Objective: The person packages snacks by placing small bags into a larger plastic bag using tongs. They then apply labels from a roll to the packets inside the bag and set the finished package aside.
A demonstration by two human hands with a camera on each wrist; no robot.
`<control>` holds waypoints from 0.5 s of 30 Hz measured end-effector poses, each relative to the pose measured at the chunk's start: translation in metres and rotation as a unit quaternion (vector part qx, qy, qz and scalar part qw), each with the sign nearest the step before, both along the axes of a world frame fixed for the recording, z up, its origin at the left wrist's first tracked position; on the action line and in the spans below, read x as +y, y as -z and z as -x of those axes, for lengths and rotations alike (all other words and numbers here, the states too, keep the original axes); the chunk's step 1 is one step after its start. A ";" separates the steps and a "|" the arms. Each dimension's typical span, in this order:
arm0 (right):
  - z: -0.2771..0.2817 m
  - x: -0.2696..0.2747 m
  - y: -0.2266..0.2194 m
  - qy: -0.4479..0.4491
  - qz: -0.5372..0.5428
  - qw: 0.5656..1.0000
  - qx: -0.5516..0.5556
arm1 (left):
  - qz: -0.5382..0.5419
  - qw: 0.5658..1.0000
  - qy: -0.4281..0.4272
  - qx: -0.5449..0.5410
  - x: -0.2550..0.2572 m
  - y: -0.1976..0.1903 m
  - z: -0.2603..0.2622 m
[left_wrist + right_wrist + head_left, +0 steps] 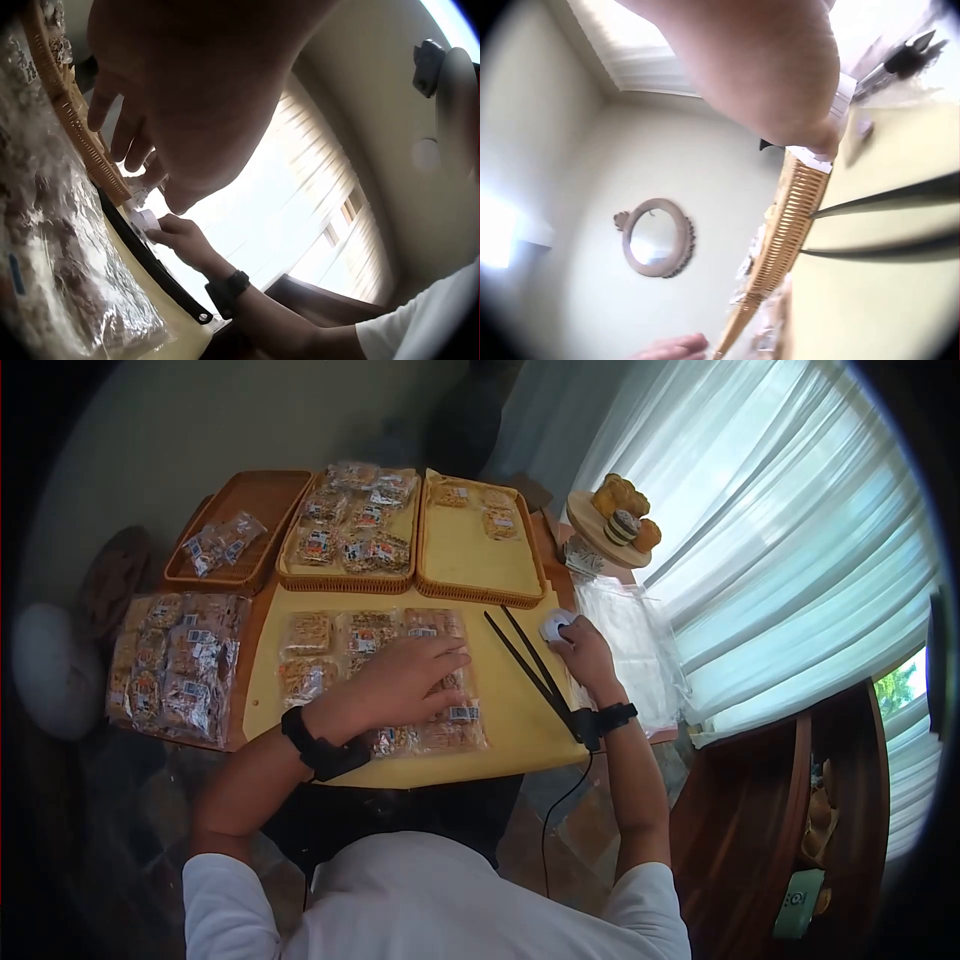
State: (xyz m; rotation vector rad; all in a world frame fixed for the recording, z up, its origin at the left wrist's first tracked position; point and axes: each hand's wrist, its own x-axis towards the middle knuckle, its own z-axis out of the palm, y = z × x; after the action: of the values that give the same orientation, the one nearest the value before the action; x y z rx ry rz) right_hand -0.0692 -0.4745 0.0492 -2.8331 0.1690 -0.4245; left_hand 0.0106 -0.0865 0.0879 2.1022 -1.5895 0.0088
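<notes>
My right hand (pixel 590 652) pinches a small white roll (pixel 557 625) between thumb and fingers, just above the right part of the yellow paper (pixel 505 735). My left hand (pixel 405 675) has its fingers loosely extended, holding nothing, over a clear-wrapped bundle of snack packets (pixel 370 632); I cannot tell whether the fingertips touch the plastic. That hand blocks my view of the bundle's middle. Between the bundle and the roll lie black tongs (pixel 527 670), arms splayed toward the far side, their joined end beside my right wrist strap (pixel 612 717), so they take up the gap between my 2 hands. Beyond the bundle, 3 wicker trays fence the far side: the left tray (pixel 265 490) with a few packets, the middle tray (pixel 345 582) heaped with them, and the right tray (pixel 480 568) with a few at its far end. A bagged stack of packets (pixel 180 670) sits at the table's left edge; to my right lie clear plastic bags (pixel 630 645), with a round wooden stand (pixel 590 525) of breads behind them and a white curtain (pixel 760 510) alongside.
</notes>
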 end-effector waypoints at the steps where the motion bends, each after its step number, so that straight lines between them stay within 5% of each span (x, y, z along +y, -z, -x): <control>1: 0.002 0.006 -0.007 -0.020 -0.029 0.998 -0.044 | 0.022 0.997 -0.012 0.066 0.004 -0.003 0.007; 6: 0.030 0.077 -0.057 -0.085 -0.220 0.967 -0.102 | 0.089 0.975 -0.045 0.200 0.019 0.005 0.029; 8: 0.042 0.108 -0.053 -0.112 -0.266 0.951 -0.115 | 0.116 0.919 -0.048 0.374 0.022 0.002 0.035; 10: 0.051 0.136 -0.042 -0.185 -0.471 0.855 -0.112 | 0.073 0.904 -0.073 0.414 0.025 0.004 0.039; 11: 0.056 0.153 -0.039 -0.201 -0.540 0.809 -0.120 | 0.097 0.869 -0.058 0.482 0.025 0.014 0.038; 13: 0.062 0.175 -0.024 -0.221 -0.534 0.805 -0.133 | 0.112 0.828 -0.050 0.547 0.027 0.019 0.035; 15: 0.067 0.185 -0.006 -0.246 -0.482 0.829 -0.142 | 0.120 0.706 -0.059 0.695 0.031 0.017 0.035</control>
State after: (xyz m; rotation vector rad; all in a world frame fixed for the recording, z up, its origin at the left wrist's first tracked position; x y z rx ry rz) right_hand -0.1358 -0.2895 0.0556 -1.6935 -0.3220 -0.4554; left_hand -0.0246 -0.0552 0.0709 1.2419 -0.4324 -1.0120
